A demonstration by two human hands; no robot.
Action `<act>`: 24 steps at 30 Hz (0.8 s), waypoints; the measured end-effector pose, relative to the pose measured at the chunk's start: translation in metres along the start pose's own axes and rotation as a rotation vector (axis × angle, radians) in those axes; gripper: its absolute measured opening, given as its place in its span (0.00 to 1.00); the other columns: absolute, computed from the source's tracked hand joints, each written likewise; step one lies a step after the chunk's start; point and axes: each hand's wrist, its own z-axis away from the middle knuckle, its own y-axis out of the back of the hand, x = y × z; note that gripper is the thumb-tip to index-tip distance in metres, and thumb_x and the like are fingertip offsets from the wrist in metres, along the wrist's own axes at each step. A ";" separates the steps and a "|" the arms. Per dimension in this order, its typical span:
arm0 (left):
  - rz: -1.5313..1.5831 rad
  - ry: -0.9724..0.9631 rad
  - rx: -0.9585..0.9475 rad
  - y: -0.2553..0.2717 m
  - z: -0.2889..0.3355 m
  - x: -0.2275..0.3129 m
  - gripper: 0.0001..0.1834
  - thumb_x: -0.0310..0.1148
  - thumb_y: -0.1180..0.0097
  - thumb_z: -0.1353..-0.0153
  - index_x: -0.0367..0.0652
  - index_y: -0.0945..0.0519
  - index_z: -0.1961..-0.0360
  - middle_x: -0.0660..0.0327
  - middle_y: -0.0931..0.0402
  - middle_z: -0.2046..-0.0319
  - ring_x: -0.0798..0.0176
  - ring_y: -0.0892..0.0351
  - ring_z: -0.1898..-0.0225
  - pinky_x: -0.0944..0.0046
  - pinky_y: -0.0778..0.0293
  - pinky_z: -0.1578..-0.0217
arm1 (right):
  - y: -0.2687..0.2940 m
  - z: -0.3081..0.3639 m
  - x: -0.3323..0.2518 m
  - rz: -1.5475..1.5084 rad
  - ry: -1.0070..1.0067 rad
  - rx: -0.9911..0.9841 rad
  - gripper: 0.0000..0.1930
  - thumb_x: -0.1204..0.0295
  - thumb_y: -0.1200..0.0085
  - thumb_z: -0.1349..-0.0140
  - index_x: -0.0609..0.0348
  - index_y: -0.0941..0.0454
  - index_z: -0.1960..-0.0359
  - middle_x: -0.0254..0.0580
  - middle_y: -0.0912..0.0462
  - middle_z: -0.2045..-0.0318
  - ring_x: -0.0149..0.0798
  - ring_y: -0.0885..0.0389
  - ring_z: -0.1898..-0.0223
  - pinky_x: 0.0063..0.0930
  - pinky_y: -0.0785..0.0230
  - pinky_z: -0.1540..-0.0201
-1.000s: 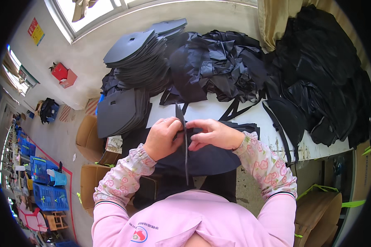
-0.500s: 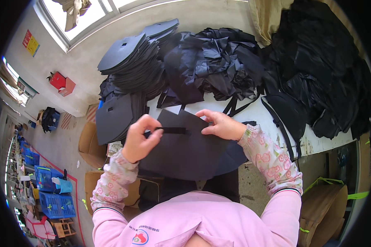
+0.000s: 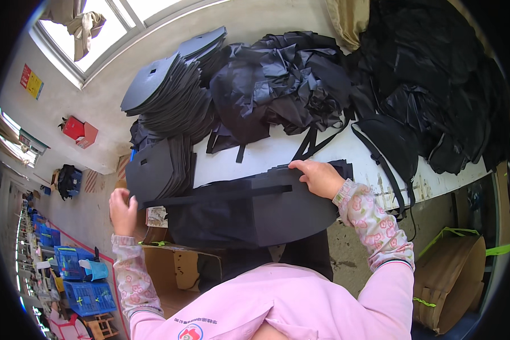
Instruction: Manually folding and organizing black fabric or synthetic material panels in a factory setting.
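Observation:
A dark grey foam panel (image 3: 300, 212) with a rounded edge lies in front of me at the table's near edge, beside a piece of black fabric (image 3: 209, 218). A flat black strap (image 3: 221, 196) stretches leftward from the panel's slot across the fabric. My left hand (image 3: 123, 212) is at the strap's far left end, fingers closed on it. My right hand (image 3: 323, 178) pinches the panel's upper right edge between thumb and fingers. What lies under the panel is mostly hidden.
Stacked grey slotted panels (image 3: 161, 167) stand at the left of the white table (image 3: 221, 164). Behind are a heap of black fabric (image 3: 283, 85) and a large pile of black bags (image 3: 436, 85). Cardboard boxes (image 3: 450, 277) stand on the floor; blue crates (image 3: 88, 297) are at far left.
My left hand has moved left and outward, drawing the strap out long. The panel now lies flatter and further right, with black fabric showing beside it. My right hand still holds its edge.

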 end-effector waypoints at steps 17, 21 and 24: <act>1.043 -0.556 -1.482 -0.113 -0.048 0.302 0.31 0.28 0.28 0.49 0.36 0.25 0.43 0.61 0.19 0.53 0.67 0.22 0.52 0.66 0.27 0.48 | 0.021 0.019 -0.065 0.300 0.117 0.095 0.37 0.73 0.31 0.54 0.46 0.30 0.38 0.41 0.23 0.62 0.48 0.22 0.64 0.39 0.28 0.58; 1.057 -0.527 -1.501 -0.105 -0.050 0.303 0.29 0.26 0.28 0.49 0.36 0.24 0.45 0.63 0.18 0.56 0.70 0.22 0.53 0.66 0.27 0.48 | 0.016 0.021 -0.066 0.349 0.146 0.152 0.36 0.75 0.32 0.54 0.48 0.28 0.39 0.41 0.24 0.64 0.46 0.23 0.67 0.37 0.31 0.62; 1.044 -0.544 -1.518 -0.108 -0.051 0.301 0.29 0.26 0.30 0.48 0.36 0.25 0.43 0.64 0.19 0.55 0.71 0.24 0.51 0.67 0.30 0.45 | 0.010 0.024 -0.072 0.437 0.134 0.187 0.32 0.75 0.36 0.52 0.51 0.27 0.40 0.40 0.25 0.66 0.43 0.24 0.68 0.35 0.34 0.65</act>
